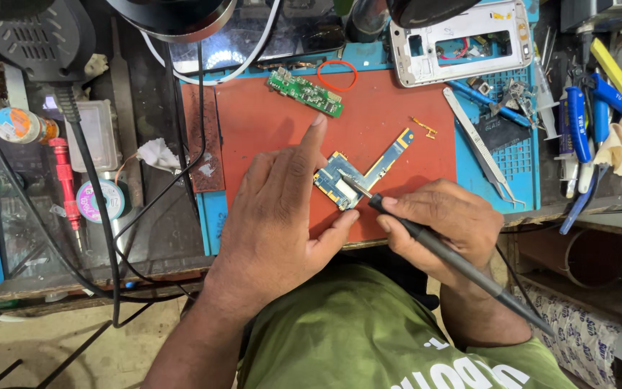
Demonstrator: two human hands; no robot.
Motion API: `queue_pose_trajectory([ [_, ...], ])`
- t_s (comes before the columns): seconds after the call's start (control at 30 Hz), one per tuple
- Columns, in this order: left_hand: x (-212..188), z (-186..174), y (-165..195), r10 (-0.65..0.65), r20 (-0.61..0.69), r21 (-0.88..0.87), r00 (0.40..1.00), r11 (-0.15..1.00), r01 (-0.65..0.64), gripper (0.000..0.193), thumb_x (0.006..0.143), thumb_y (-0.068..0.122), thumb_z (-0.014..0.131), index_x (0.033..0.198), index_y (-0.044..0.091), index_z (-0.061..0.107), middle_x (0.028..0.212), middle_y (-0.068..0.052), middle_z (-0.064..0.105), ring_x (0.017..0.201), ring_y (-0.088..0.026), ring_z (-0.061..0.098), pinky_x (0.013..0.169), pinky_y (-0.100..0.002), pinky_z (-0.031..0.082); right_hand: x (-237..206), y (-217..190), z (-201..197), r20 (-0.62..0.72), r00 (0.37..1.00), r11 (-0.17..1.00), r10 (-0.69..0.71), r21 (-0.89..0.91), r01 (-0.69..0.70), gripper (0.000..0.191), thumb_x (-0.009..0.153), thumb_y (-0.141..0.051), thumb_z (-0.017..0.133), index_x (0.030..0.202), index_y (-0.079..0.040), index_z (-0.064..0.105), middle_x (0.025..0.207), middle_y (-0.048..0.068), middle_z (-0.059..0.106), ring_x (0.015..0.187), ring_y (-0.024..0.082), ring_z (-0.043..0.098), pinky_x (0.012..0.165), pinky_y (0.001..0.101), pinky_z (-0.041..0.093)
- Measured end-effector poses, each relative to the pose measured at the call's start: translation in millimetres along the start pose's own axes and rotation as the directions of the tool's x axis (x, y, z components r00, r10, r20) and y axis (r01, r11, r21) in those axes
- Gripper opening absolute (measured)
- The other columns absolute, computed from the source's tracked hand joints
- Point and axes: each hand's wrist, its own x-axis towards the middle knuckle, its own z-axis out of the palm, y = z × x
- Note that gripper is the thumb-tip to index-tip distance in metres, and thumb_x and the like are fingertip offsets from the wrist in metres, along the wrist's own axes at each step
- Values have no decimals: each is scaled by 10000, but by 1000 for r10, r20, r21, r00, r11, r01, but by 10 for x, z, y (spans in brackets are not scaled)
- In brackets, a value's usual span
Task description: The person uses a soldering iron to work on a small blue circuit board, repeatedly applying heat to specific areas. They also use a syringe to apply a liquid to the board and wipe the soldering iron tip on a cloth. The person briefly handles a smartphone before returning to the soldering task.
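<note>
Red mat (pixel 268 130) on cluttered bench, left hand (pixel 275 216) steadying circuit board (pixel 350 180), right hand (pixel 444 223) gripping soldering iron (pixel 455 263)

Matt red rubbery mat (pixel 368 115), glossy circuit board (pixel 358 176), shiny metal tweezers (pixel 478 144), black soldering iron (pixel 455 263).

We see our left hand (pixel 275 216) steadying an L-shaped blue circuit board (pixel 358 176) on a red mat (pixel 268 130), while our right hand (pixel 444 223) holds a black soldering iron (pixel 426 241), tip touching the board. A green board (pixel 305 92) lies nearby.
</note>
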Motion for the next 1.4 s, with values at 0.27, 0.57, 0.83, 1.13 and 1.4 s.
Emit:
queue_pose_trajectory([
  [0.27,4,3,-13,15,0,0,1000,1000,-15,1019,793,268,884,1566,-13,284,1226,-119,621,1087,-313,576,968,-460,489,1,-15,6,-2,999,999,53,6,-53,261,812,-12,852,1048,26,746,936,135,764,786,219,718,689,299,563],
  [0.57,-2,14,-21,7,5,-6,1000,1000,-7,1018,792,271,885,1565,0,279,1228,-111,626,1120,-304,581,979,-458,490,-11,-10,17,0,999,999,38,7,-38,278,800,-9,862,1049,29,745,919,133,763,759,200,709,657,283,546],
  [0.83,-11,9,-23,15,-2,-9,1000,1000,-15,1028,796,277,883,1575,3,270,1228,-112,628,1136,-298,581,1000,-456,491,-21,-13,11,13,999,999,53,3,-53,271,803,0,862,1046,30,745,929,131,763,780,201,715,675,286,557],
  [1.13,-4,3,-24,6,5,-16,1000,1000,-6,1015,803,275,882,1574,-4,283,1228,-118,636,1138,-302,580,996,-455,488,-57,-12,-3,4,999,999,50,23,-50,268,802,5,849,1047,31,744,930,136,758,801,211,718,675,278,558],
  [1.4,-17,19,-34,14,1,-17,1000,1000,-14,1009,809,273,876,1575,3,277,1231,-116,624,1157,-294,580,1012,-456,487,-85,0,-18,-18,999,999,39,18,-38,249,796,22,832,1027,34,738,906,145,749,795,220,725,655,271,558],
])
